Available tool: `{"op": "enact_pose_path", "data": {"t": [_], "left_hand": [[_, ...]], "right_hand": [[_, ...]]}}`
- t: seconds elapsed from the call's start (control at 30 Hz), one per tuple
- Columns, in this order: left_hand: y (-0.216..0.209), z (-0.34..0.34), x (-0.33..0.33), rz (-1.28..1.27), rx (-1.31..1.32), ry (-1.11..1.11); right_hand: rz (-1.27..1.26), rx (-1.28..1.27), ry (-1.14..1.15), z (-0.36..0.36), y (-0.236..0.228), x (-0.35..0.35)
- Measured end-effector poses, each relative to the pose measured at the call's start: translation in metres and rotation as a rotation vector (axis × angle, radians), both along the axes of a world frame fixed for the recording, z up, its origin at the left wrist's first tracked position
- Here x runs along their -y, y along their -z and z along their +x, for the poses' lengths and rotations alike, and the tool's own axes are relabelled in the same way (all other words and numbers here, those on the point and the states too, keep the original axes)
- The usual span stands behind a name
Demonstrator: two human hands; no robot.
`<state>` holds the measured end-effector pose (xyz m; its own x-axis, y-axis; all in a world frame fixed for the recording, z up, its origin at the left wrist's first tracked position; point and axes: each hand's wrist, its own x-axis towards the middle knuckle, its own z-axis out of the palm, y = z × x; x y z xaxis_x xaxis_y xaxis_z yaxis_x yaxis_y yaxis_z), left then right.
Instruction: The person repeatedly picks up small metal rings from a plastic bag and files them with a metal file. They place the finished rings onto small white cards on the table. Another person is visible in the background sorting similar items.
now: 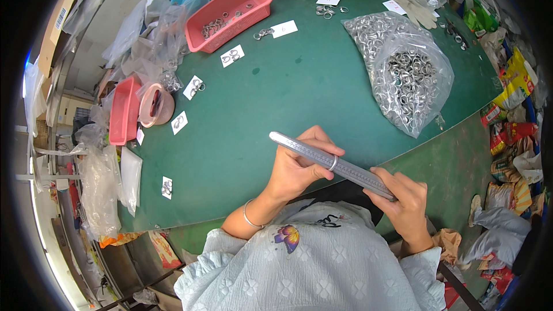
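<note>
Grey stick [363, 177], clamped in right hand [406, 197] at lower end, slanting lengthwise up-left over near edge of bench [259, 112]. Ring [333, 163] around stick, near mid-length, pinched by left hand [296, 170], the nearer one. Outward: bag of rings [403, 78] toward bench's right edge.
</note>
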<state>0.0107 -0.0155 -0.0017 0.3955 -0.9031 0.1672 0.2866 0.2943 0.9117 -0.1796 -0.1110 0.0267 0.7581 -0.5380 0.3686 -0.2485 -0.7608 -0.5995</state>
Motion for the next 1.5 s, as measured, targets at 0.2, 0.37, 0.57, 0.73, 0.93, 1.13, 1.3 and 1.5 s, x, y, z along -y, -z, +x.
{"op": "enact_pose_path", "data": {"t": [0.2,0.37,0.57,0.73,0.93,1.13,1.3,1.5], "left_hand": [[-0.001,0.003,-0.002,0.03,0.004,0.03],[0.006,0.003,-0.003,-0.009,-0.018,0.056],[0.005,0.002,-0.001,0.007,-0.107,0.044],[-0.016,0.004,0.001,0.06,-0.11,0.076],[-0.014,0.012,-0.008,0.043,-0.026,0.135],[-0.003,0.004,-0.014,0.037,-0.05,-0.034],[0.0,-0.003,-0.017,-0.017,-0.095,-0.107],[-0.011,-0.009,-0.019,0.119,-0.121,-0.225]], "right_hand": [[0.08,-0.018,0.002,-0.001,-0.002,-0.001],[0.192,-0.019,-0.037,-0.001,-0.003,-0.001],[0.4,0.044,-0.051,0.003,-0.003,-0.005],[0.545,0.051,-0.099,0.006,0.0,-0.003],[0.564,0.067,-0.132,0.008,0.007,-0.002],[0.349,0.101,-0.082,0.016,0.015,-0.006],[0.366,0.058,-0.116,0.018,0.012,-0.003],[0.42,0.025,-0.109,0.023,0.012,-0.001]]}}
